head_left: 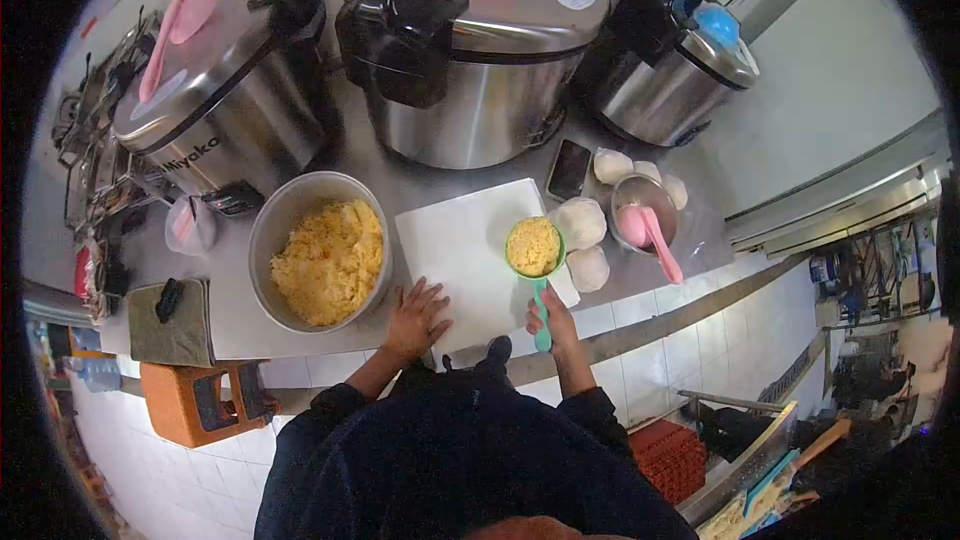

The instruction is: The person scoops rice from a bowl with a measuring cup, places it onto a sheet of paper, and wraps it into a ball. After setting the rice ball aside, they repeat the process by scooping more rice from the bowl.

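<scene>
Head view. Pot [320, 252]: yellow rice [330, 262], heaped unevenly, metal wall showing above it. Sits on the counter [235, 310], left of the white sheet [455, 240]. Green scoop [542, 315]: cup full of the same-looking rice, level near the rim, over the sheet's right side. Metal bowl [655, 190], right of the sheet: pink scoop [655, 235] in it, handle out over the near rim. White bundles [580, 224] around the bowl's left and far sides, phone [569, 171] just beside. Small tub [189, 227] left of the pot: something pink inside. Three closed cookers [480, 110] behind.

Left hand [418, 322]: open, palm down, fingers spread, at the sheet's near left edge, right of the pot. Holds nothing. Right hand [553, 320]: closed round the green scoop's handle, cup pointing away from the body.
</scene>
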Tool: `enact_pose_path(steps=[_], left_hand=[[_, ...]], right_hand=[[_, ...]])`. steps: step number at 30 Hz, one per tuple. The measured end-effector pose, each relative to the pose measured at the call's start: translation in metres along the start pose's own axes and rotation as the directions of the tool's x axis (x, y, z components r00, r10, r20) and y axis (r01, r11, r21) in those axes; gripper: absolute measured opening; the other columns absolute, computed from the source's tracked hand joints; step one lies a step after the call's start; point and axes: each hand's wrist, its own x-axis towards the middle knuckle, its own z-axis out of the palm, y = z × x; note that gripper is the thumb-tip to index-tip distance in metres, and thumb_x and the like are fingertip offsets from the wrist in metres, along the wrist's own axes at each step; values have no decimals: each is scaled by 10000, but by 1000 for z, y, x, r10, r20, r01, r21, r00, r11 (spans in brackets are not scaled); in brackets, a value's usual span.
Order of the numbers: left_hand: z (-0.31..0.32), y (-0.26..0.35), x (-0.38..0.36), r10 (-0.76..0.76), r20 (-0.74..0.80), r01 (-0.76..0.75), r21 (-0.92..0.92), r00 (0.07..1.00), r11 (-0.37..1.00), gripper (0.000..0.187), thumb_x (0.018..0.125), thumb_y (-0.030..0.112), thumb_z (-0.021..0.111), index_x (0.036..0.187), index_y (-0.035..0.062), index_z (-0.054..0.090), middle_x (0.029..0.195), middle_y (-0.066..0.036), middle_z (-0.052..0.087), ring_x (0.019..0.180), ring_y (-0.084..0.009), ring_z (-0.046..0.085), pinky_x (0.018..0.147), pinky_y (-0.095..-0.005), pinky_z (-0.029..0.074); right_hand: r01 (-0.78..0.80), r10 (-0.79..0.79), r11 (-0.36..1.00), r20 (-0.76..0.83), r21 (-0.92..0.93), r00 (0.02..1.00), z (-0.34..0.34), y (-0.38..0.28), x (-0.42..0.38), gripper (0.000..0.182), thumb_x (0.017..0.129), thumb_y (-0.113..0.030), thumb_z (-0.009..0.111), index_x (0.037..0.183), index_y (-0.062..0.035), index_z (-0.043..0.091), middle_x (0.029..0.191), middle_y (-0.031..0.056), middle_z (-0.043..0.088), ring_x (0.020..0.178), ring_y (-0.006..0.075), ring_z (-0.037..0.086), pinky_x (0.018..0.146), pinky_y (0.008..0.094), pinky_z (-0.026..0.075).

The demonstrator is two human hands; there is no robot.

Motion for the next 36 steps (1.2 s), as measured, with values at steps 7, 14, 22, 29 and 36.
enact_pose_path(steps=[7,14,22,29,36], left_hand=[[-12,33,-2,-107,-36,110,89,994,990,622,626,544,591,1119,173,509,1269,-48,372,1264,-291,177,980,-584,85],[-2,-1,-15,162,-40,-165,-93,986,982,482,637,312,661,1073,149,538,1188,-60,478,1225,-299,282,992,-489,219],[-2,-23,-20,219,-31,-220,-62,975,973,442,649,141,632,1078,147,523,1243,-45,426,1231,-294,273,1002,-457,232],[-8,-23,-20,194,-11,-194,-165,981,967,473,632,113,641,1087,142,515,1256,-50,413,1235,-301,262,1002,-458,237],[-7,-23,-21,185,-22,-187,-154,982,970,446,642,127,653,1070,144,528,1248,-55,418,1242,-305,249,1000,-454,231]], right_hand=[[-53,49,997,70,50,996,0,-7,-7,228,868,-306,441,1035,-160,386,633,-2,400,436,82,341,395,220,313],[-116,116,993,102,-5,988,0,-7,-6,330,876,-288,421,1179,-184,341,642,3,405,435,87,345,392,226,317],[-63,67,992,36,-108,997,8,-3,1,427,883,-243,408,1283,-181,273,643,15,421,439,106,373,401,243,350],[296,-581,168,148,-940,800,14,-10,15,522,848,-158,452,1323,-145,237,581,119,463,478,222,496,485,345,445],[-37,-314,-348,79,-937,946,89,15,11,720,764,-59,453,1356,-197,67,787,190,498,600,317,559,561,411,471]])
